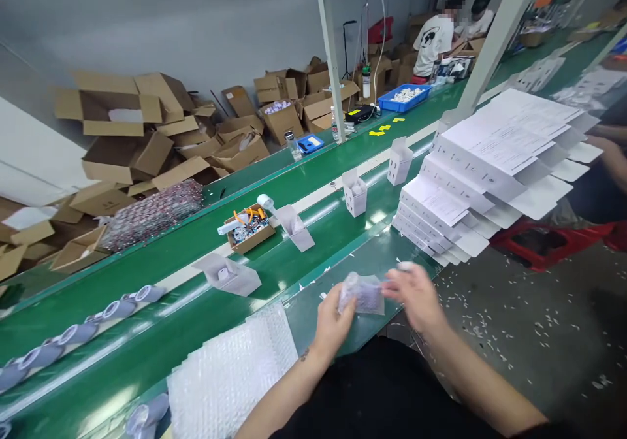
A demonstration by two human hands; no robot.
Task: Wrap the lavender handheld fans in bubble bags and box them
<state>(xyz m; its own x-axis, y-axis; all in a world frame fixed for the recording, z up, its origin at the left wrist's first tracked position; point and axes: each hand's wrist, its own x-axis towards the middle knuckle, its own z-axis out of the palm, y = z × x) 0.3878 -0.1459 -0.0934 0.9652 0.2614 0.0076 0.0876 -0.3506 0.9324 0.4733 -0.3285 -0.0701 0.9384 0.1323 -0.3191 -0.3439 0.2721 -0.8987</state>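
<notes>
My left hand (pixel 333 318) grips one end of a clear bubble wrap pouch (pixel 368 295) with something purplish inside it. At the pouch's other end is my right hand (pixel 416 295), its fingers bent and smeared by motion. A small whitish bit (pixel 405 266) shows at those fingers; whether they hold it or touch the pouch I cannot tell. Below and left of my left hand lies a stack of flat bubble wrap pouches (pixel 235 373). Beyond my right hand, a tall pile of flat white cartons (pixel 441 197) rests on the bench edge.
Open white boxes (pixel 355 194) stand or lie along the green conveyor belt (pixel 313 262). A small carton (pixel 252 236) holds mixed parts. Purple-grey rolls (pixel 78 334) line the left; another roll (pixel 147 416) sits nearer. A red stool (pixel 543 246) is at right. Co-workers (pixel 435 40) sit far back.
</notes>
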